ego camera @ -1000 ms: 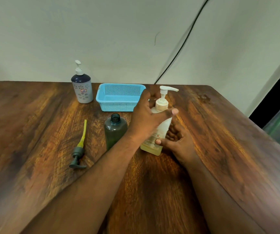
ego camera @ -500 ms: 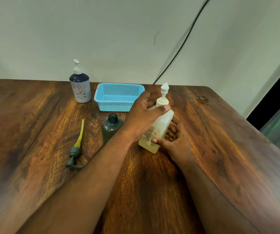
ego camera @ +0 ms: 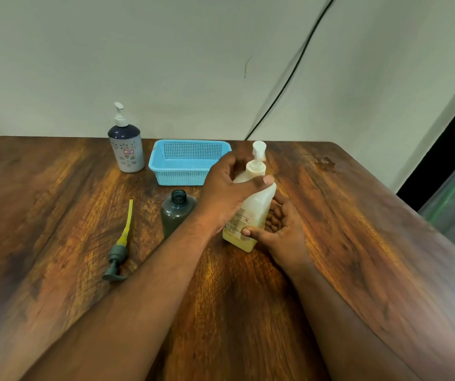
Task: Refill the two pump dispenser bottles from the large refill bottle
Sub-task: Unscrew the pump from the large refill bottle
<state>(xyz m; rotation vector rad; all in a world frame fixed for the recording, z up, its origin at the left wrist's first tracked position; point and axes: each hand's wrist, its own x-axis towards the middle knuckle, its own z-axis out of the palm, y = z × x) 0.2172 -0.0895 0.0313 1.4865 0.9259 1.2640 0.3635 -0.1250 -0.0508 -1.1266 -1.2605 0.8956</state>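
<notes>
Both hands on refill bottle, mid-table.

I see L hand point(ego camera: 227, 188) wrapped over the shoulder/neck of the refill bottle point(ego camera: 251, 213), R hand point(ego camera: 281, 232) cupping its base, thumb on label; bottle tilted, base touching table point(ego camera: 56, 215). Just left of bottle: open dark bottle point(ego camera: 178, 213), uncapped. Further left: its pump point(ego camera: 120, 248) lying flat. Behind bottle: blue basket point(ego camera: 187, 166); left of that, white dispenser point(ego camera: 126, 144), upright.

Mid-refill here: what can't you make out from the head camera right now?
- Liquid level in the dark open bottle: tinted wall, left forearm across its base.
- Collar of the pale pump bottle: left hand covers it, so whether it is loosened is unclear.
- Label on the floral dispenser: too small.
- Right hand fingers: behind that bottle.
</notes>
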